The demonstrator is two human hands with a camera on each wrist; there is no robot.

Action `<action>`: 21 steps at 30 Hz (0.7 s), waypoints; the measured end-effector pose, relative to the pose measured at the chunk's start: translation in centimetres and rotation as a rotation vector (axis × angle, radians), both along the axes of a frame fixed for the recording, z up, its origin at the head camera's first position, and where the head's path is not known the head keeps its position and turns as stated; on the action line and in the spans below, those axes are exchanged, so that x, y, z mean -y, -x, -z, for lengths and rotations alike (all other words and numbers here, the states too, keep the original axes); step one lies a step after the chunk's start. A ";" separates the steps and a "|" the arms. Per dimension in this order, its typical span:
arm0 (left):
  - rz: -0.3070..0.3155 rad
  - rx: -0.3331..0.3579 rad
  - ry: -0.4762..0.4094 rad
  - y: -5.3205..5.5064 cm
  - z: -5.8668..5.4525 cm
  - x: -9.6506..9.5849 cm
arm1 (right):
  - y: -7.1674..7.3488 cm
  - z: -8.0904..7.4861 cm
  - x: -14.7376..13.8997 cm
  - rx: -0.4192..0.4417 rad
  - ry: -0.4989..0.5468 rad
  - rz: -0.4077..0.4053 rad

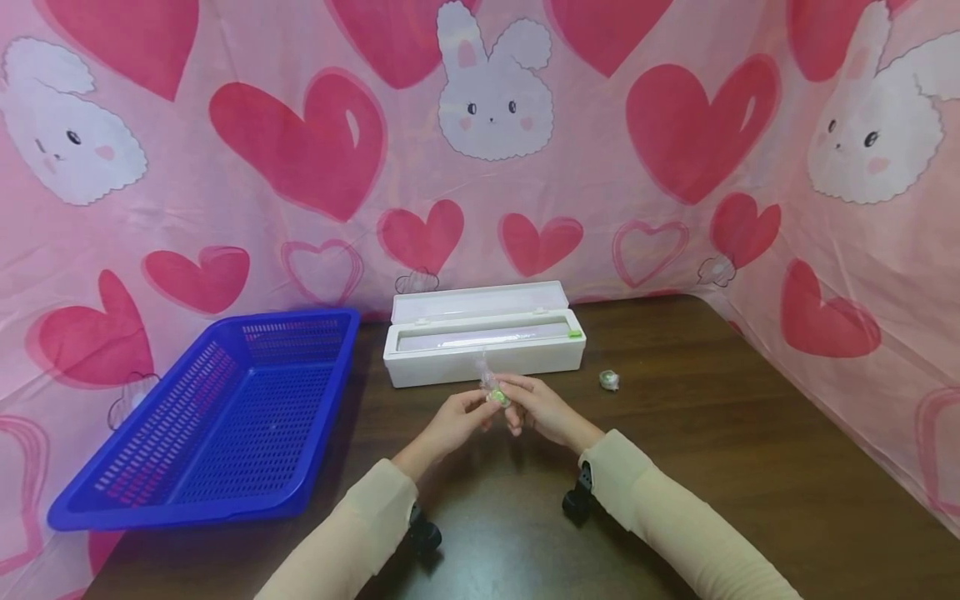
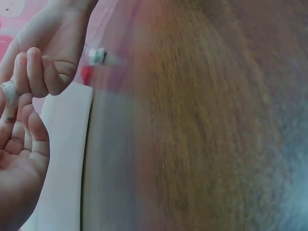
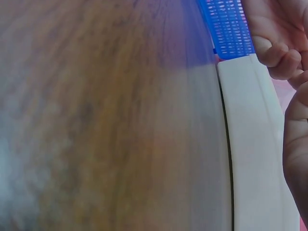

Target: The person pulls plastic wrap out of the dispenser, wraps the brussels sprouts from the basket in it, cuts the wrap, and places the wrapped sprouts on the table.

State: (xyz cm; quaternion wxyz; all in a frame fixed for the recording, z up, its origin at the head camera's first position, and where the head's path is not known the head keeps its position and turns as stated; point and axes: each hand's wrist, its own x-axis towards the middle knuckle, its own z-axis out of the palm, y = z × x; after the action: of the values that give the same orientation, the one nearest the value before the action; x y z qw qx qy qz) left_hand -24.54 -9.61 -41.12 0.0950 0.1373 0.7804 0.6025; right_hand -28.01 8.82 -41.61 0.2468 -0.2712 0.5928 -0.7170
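Both hands meet above the table in front of the white box. Between them is a small green piece wrapped in clear plastic film (image 1: 498, 397), with a loose tail of film rising from it. My left hand (image 1: 459, 419) pinches it from the left with thumb and fingers. The fingers of my right hand (image 1: 547, 410) pinch it from the other side, near the film's tail. In the left wrist view a whitish bit of the wrapped piece (image 2: 8, 94) shows at the left edge. In the right wrist view it is hidden behind the hands.
A white plastic-wrap dispenser box (image 1: 487, 364) stands behind the hands, lid raised, a green slider (image 1: 574, 333) on its right end. Right of it lies another small film-wrapped green piece (image 1: 609, 381). A blue perforated basket (image 1: 300, 475) sits at left. Patterned pink cloth (image 1: 600, 167) hangs behind.
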 end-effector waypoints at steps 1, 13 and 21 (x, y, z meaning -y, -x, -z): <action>0.000 -0.003 0.008 0.0 0.0 0.0 | 0.0 0.0 -0.1 -0.004 -0.003 -0.008; -0.038 0.001 -0.041 -0.1 0.1 -0.1 | 0.1 0.3 0.2 -0.078 -0.015 0.087; -0.007 -0.086 0.003 -0.2 0.3 0.0 | 0.1 0.3 0.2 -0.151 -0.040 0.098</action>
State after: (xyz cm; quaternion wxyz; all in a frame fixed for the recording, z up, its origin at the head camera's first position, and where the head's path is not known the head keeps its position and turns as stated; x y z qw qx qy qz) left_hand -24.34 -9.63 -41.37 0.0595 0.1604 0.7853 0.5950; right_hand -28.10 8.57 -41.90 0.1713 -0.2903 0.6365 -0.6937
